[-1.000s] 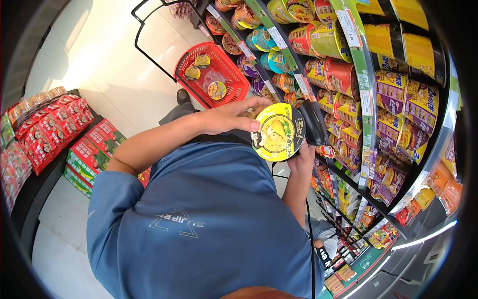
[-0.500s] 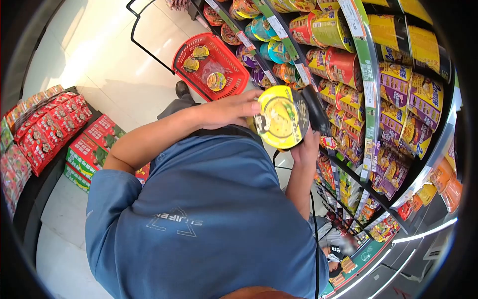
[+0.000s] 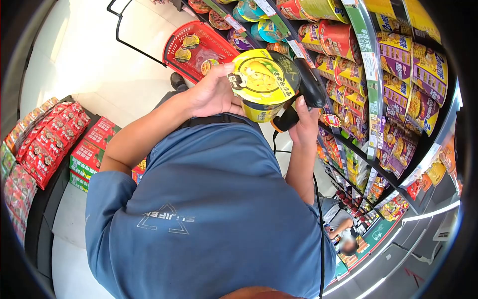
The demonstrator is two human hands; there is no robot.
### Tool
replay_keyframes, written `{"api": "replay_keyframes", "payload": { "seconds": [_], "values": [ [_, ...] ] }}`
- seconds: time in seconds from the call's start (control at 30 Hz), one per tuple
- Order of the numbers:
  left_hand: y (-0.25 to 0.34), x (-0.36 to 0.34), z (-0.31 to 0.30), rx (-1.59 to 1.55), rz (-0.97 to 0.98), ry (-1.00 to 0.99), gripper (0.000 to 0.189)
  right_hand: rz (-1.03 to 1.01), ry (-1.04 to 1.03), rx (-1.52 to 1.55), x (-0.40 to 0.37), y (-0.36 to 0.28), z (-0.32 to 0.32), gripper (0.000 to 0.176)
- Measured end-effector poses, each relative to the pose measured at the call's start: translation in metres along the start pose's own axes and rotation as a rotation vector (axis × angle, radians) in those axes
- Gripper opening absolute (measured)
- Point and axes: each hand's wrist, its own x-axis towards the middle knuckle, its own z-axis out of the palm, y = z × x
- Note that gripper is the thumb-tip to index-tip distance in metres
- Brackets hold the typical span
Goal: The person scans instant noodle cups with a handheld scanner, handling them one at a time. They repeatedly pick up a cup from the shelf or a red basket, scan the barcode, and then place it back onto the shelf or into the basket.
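Observation:
My left hand grips a yellow instant-noodle bowl by its side, lid facing up toward me. My right hand holds a black handheld scanner with an orange grip, its head right beside the bowl's far edge. A black cable runs down from the scanner along my right arm. Both hands are raised in front of my chest, close to the shelf.
Shelves packed with noodle bowls and purple packets curve along the right. A red shopping basket with a few bowls stands on the floor ahead. Red boxed goods fill a low display at left. Another person crouches lower right.
Both hands have risen with the bowl and scanner. The bowl's lid turned from facing sideways to facing more upward, showing its yellow side.

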Motion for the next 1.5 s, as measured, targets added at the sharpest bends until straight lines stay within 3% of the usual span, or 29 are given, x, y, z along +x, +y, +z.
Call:
{"api": "replay_keyframes", "payload": {
  "seconds": [0.4,0.63,0.73,1.1,1.5],
  "values": [
    [-0.015,0.004,-0.009,0.130,-0.026,-0.021,0.094,-0.013,0.044,0.079,-0.004,0.028,-0.018,0.050],
    [-0.016,0.002,-0.007,0.150,0.013,-0.080,0.099,0.097,0.154,0.048,-0.009,0.030,-0.027,0.052],
    [-0.020,0.004,-0.012,0.232,-0.019,-0.093,0.099,0.078,0.122,0.084,-0.009,0.034,-0.037,0.046],
    [-0.021,-0.007,-0.014,0.310,0.039,-0.105,0.100,0.156,0.051,0.286,-0.010,0.025,-0.033,0.052],
    [-0.023,-0.012,-0.012,0.336,0.056,-0.122,0.103,0.084,-0.014,0.263,-0.017,0.028,-0.019,0.050]
  ]
}}
